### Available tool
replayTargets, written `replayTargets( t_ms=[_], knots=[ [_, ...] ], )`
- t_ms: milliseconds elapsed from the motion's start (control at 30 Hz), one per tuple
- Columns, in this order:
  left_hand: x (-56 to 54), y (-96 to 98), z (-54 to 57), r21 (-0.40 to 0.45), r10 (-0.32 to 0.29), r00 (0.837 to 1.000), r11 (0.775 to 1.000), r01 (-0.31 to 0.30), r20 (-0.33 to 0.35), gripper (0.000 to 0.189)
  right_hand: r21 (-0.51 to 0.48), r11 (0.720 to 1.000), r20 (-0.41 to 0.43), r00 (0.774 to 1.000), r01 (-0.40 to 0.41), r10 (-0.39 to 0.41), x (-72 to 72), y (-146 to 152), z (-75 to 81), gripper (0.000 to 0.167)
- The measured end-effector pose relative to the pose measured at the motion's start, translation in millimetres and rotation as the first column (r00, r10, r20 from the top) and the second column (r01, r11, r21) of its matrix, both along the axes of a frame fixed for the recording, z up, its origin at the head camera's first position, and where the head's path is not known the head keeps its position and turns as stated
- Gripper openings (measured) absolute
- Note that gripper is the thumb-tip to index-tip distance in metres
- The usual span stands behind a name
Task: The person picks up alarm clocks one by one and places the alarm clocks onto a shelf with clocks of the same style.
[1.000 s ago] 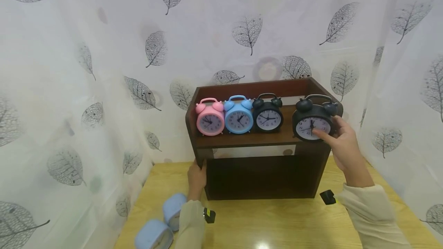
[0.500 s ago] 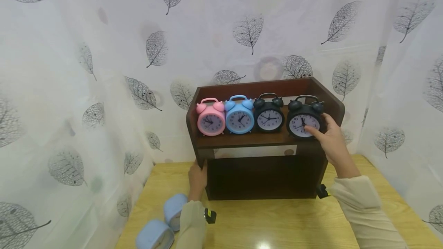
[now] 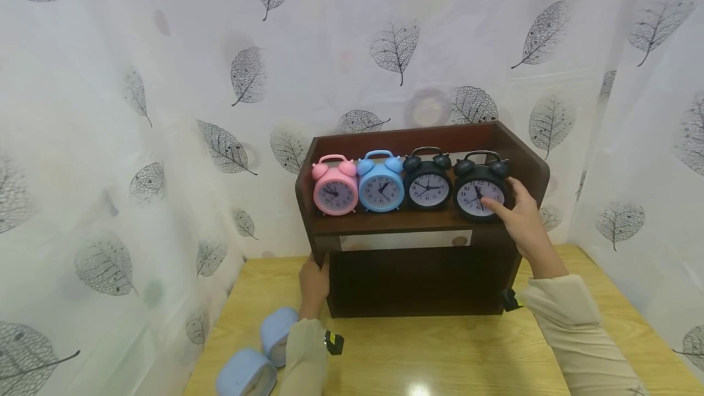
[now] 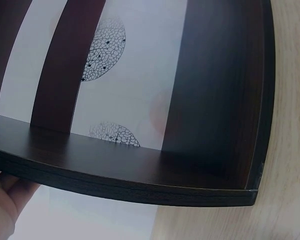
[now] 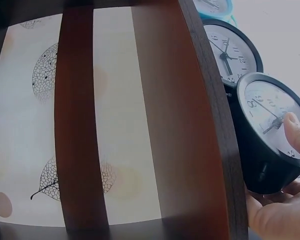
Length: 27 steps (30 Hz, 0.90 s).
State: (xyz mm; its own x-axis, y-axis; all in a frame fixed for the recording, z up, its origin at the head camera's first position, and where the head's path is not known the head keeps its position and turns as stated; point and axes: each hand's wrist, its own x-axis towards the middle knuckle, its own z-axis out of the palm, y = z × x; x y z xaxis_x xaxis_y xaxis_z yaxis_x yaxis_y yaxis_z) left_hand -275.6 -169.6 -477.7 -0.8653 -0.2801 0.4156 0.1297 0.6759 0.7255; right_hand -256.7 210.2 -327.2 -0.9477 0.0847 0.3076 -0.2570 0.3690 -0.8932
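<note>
My right hand [image 3: 525,222] grips a black twin-bell alarm clock [image 3: 480,191] by its right side, thumb over the dial and fingers behind. That clock stands at the right end of the upper board of a dark brown shelf [image 3: 385,223], close beside another black alarm clock [image 3: 427,185]. Farther left stand a blue alarm clock [image 3: 381,183] and a pink alarm clock [image 3: 335,188]. Below the board, my left hand [image 3: 314,280] holds the shelf's left side panel; in the left wrist view the thumb lies inside the panel [image 4: 115,167] and the fingers outside.
Two light-blue rounded clocks [image 3: 245,373] [image 3: 277,335] lie on the wooden table [image 3: 418,353] beside my left forearm. A white leaf-patterned sheet [image 3: 330,35] hangs behind the shelf and along both sides.
My right hand has slid the black alarm clock leftward along the upper board, up close to the other black clock. My left hand has stayed on the side panel.
</note>
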Motion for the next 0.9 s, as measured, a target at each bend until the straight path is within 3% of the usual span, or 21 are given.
replayTargets(
  t_ms=[300,733,900],
  knots=[
    [1.8,0.9,1.2,-0.006,-0.005,1.000,1.000,0.005,0.005,0.026,0.081,0.997,-0.034,0.999,0.019,-0.017,-0.3,-0.5,1.2,0.075],
    [1.2,0.9,2.6,-0.007,0.004,1.000,1.000,-0.004,0.005,0.027,0.150,0.988,-0.012,0.999,0.038,-0.036,-0.4,2.3,3.6,0.079],
    [1.5,1.0,1.8,-0.004,0.002,1.000,1.000,-0.002,0.014,0.027,0.117,0.992,0.002,0.999,0.049,-0.049,-1.4,1.7,2.2,0.078]
  ],
)
